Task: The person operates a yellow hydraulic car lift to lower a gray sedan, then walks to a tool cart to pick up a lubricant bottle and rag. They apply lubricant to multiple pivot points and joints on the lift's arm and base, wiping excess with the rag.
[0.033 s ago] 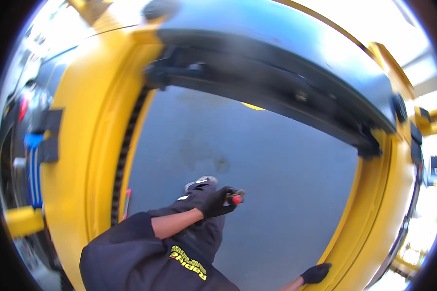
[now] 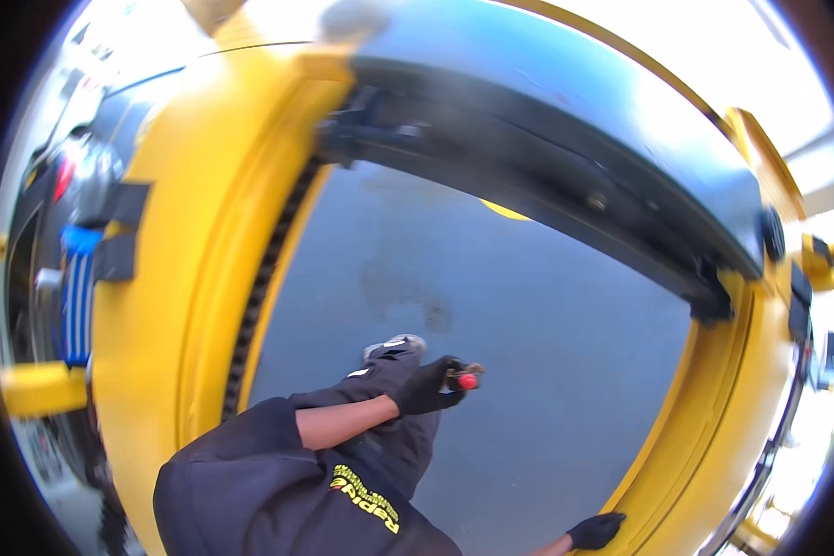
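Observation:
My left hand (image 2: 426, 387), in a black glove, is closed around a small tool with a round red end (image 2: 468, 381) and a brownish metal part. The palm and fingers hide most of this tool, so its exact kind does not show. It is held in front of my legs, above the blue-grey floor (image 2: 547, 324). At the lower right my right hand (image 2: 596, 531), also in a black glove, is against the inner edge of the right yellow post (image 2: 663, 505). Its fingers look bent onto that edge, with no tool seen in them.
A left yellow post (image 2: 167, 306) with a dark toothed strip (image 2: 267, 269) along its inner side rises beside me. A wide dark crossbeam (image 2: 547, 139) spans both posts ahead. A yellow arm (image 2: 42, 387) juts out at far left, near a blue striped object (image 2: 77, 306).
The whole view has swung slightly, so the left post and crossbeam appear further right. Both hands keep their holds.

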Tool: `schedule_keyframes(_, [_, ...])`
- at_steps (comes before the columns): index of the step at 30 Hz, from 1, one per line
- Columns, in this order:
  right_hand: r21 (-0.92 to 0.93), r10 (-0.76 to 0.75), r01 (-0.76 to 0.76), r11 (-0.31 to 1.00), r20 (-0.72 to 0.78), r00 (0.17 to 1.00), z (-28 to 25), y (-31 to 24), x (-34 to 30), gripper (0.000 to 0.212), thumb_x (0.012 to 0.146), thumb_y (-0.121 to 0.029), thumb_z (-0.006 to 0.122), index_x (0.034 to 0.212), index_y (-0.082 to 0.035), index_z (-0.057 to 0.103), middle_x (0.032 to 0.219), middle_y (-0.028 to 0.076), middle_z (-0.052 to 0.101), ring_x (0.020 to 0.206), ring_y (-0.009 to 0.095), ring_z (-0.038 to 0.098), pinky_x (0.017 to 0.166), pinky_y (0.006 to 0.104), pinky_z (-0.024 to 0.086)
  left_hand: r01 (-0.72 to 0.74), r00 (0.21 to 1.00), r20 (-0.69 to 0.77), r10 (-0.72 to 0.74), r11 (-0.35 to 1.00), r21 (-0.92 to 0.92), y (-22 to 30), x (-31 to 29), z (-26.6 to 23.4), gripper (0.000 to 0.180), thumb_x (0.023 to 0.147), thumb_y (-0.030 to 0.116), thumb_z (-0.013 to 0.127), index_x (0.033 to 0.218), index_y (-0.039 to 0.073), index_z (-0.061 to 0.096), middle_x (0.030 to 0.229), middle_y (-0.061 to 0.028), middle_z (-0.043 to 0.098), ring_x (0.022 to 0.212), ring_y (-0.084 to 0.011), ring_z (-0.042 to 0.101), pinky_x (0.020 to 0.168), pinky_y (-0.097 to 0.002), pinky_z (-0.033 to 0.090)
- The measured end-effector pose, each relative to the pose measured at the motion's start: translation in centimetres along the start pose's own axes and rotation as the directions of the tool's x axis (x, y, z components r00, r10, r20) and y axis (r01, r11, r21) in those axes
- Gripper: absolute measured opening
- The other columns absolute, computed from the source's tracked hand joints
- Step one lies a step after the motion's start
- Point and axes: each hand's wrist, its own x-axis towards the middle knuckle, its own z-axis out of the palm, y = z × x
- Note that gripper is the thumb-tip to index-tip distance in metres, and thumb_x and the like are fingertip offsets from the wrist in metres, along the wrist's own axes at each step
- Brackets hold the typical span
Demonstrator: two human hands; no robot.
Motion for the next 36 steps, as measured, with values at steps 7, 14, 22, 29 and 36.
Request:
schedule_keyframes(7, [0.409,0.025,-0.023,0.912,0.000,1.000,-4.9,-6.7,4.3,0.046,0.112,-0.036,0.053,0.089,-0.003,0.075,0.082,0.014,0.073,0.072,0.036,0.069,0.064,0.0439,0.056,-0.021,0.981,-0.193,0.007,0.997,-0.072,16.6,-1.8,-10.1,0.052,0.084,0.018,0.088,0.123,0.008,0.055,0.106,-0.0082,0.067,0.098,-0.0216,0.067,0.090,-0.0384,0.052])
schedule_keyframes(14, [0.943,-0.816,-0.330,0.042,0.223,0.533,-29.1,-27.7,-1.7,0.042,0.104,-0.007,0.061,0.144,0.002,0.057,0.136,0.014,0.066,0.121,0.022,0.064,0.103,0.0351,0.052,0.004,0.961,-0.275,-0.024,0.997,-0.072,21.7,-9.9,-16.1,0.055,0.085,0.016,0.089,0.129,0.006,0.058,0.114,-0.0090,0.069,0.109,-0.0221,0.068,0.100,-0.0363,0.052])
schedule_keyframes(22, [0.834,-0.963,-0.495,-0.243,-0.269,0.020,-46.8,-42.9,-9.5,0.058,0.086,-0.008,0.077,0.141,-0.004,0.062,0.144,0.013,0.062,0.130,0.026,0.060,0.110,0.0396,0.047,0.009,0.912,-0.407,0.042,0.992,0.123,22.4,-13.1,-25.5,0.055,0.081,0.015,0.090,0.126,0.006,0.061,0.110,-0.0169,0.069,0.098,-0.0315,0.071,0.085,-0.0389,0.057])
schedule_keyframes(29, [0.812,-0.924,-0.461,-0.359,-0.378,0.054,-54.2,-48.9,-11.4,0.049,0.088,-0.007,0.076,0.136,-0.002,0.065,0.140,0.012,0.062,0.135,0.024,0.057,0.111,0.0395,0.047,-0.016,0.883,-0.467,-0.046,0.991,-0.129,20.7,-13.4,-32.3,0.055,0.082,0.008,0.089,0.129,0.006,0.060,0.113,-0.0090,0.069,0.103,-0.0193,0.069,0.089,-0.0360,0.058])
schedule_keyframes(36, [0.515,-0.990,-0.847,-0.135,-0.035,0.137,-53.4,-52.1,-10.8,0.038,0.100,-0.007,0.068,0.137,0.000,0.061,0.126,0.005,0.069,0.119,0.015,0.064,0.107,0.0354,0.049,-0.133,0.873,-0.477,0.099,0.990,-0.038,18.7,-11.6,-38.9,0.048,0.093,0.003,0.078,0.137,0.002,0.058,0.128,-0.0124,0.067,0.118,-0.0224,0.066,0.103,-0.0372,0.053])
